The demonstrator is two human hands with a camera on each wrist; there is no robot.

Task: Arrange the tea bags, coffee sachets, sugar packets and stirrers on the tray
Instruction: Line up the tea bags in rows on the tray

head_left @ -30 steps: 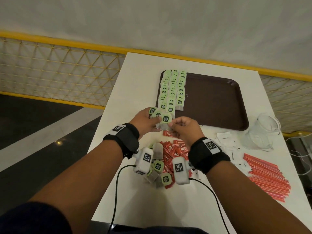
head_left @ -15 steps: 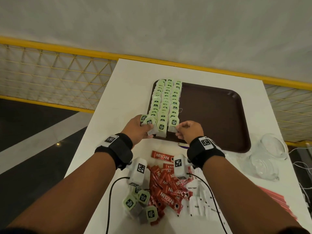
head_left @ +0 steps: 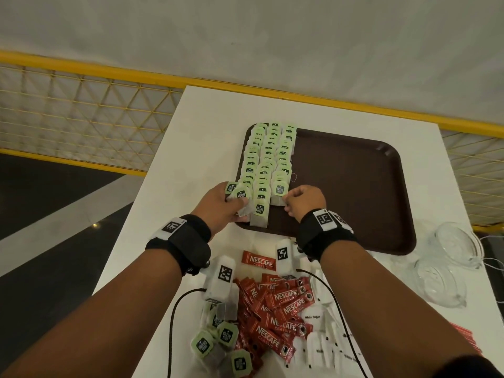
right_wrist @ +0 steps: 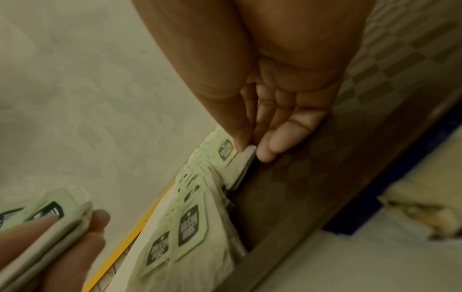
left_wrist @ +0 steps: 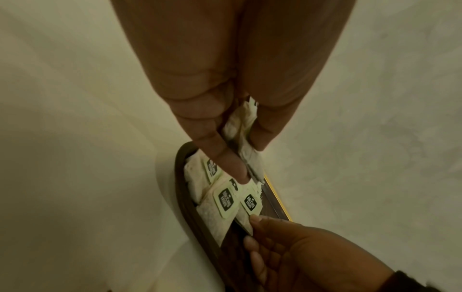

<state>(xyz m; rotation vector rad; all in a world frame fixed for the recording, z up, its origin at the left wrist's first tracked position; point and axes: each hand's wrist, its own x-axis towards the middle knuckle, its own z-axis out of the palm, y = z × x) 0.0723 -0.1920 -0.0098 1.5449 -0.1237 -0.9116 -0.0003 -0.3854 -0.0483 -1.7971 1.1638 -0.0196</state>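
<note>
The tea bags [head_left: 268, 159] lie in three rows along the tray's [head_left: 354, 186] left side, rows running near to far. The right hand [head_left: 305, 201] pinches the nearest bag [head_left: 278, 193]; the left hand [head_left: 218, 204] holds several bags [head_left: 241, 199]. Coffee sachets [head_left: 275, 317] lie on the bench [head_left: 207, 126].

From my right wrist camera I see my right hand [right_wrist: 280, 118] pinching the corner of a tea bag [right_wrist: 231, 158] at the end of a row. The grip is thumb on top, fingers [right_wrist: 282, 136] under. The rows of tea bags [right_wrist: 192, 223] with green tags lie on the brown tray [right_wrist: 312, 177], touching each other. At the bottom left, my left hand [right_wrist: 55, 249] holds a small stack of tea bags [right_wrist: 50, 213]. The picture is a bit blurry.
</note>
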